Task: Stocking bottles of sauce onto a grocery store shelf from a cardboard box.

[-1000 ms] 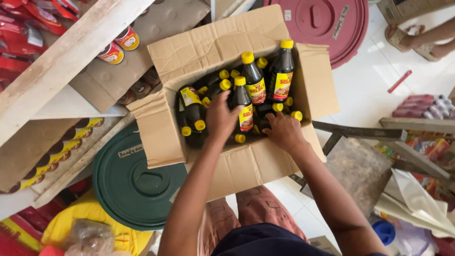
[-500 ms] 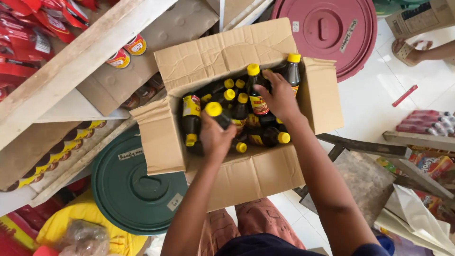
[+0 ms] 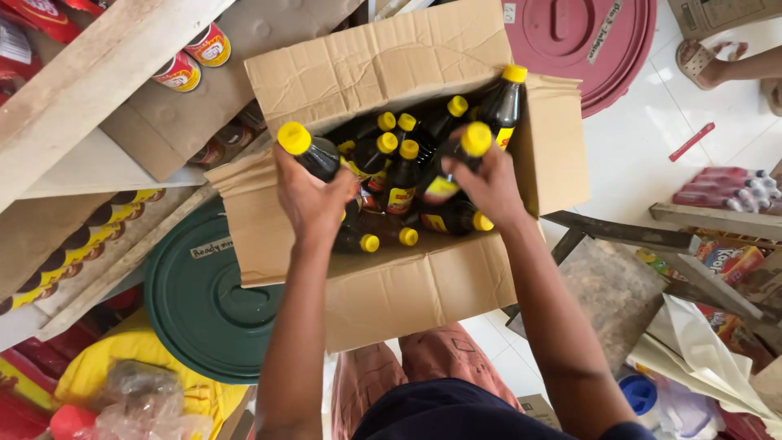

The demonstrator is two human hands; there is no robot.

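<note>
An open cardboard box [image 3: 407,285] rests on my lap, filled with several dark bottles with yellow caps [image 3: 399,175]. My left hand [image 3: 314,200] grips one dark bottle [image 3: 308,151] by its body, raised above the box's left side, cap pointing up-left. My right hand [image 3: 489,187] grips another dark bottle [image 3: 458,159], its yellow cap showing above my fingers, over the box's right half. One bottle [image 3: 505,102] stands upright in the far right corner; two lie flat on the box floor.
Wooden shelves [image 3: 98,73] on the left hold cans and rows of yellow-capped bottles. A green round lid [image 3: 204,301] and a red lid [image 3: 586,41] lie beside the box. Another person's sandalled foot [image 3: 709,61] is at the top right. Packets and a wooden stool stand at the right.
Both hands have lifted a bottle each up out of the box; the left one has moved to the left, the right one has risen over the box's right half.
</note>
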